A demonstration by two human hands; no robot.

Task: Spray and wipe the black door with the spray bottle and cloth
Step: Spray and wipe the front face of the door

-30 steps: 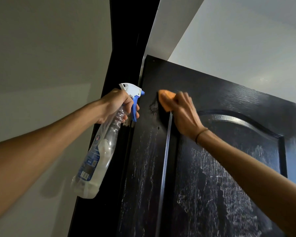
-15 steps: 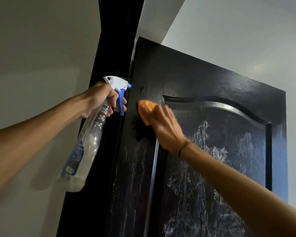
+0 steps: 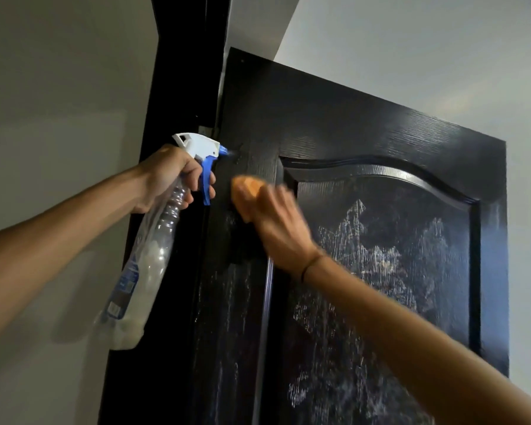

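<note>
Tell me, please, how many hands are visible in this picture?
2. The left hand grips the spray bottle beside the black door; the right hand presses the orange cloth on it.

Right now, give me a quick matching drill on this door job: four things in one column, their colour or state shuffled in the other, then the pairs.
Things:
1. spray bottle
2. cloth
3. door
4. left hand

States:
A. orange, pressed on the door by the right hand
B. black, with whitish streaks
C. clear, nozzle aimed at the door
D. gripping the bottle neck

Pairs: 1-C, 2-A, 3-B, 4-D
</note>
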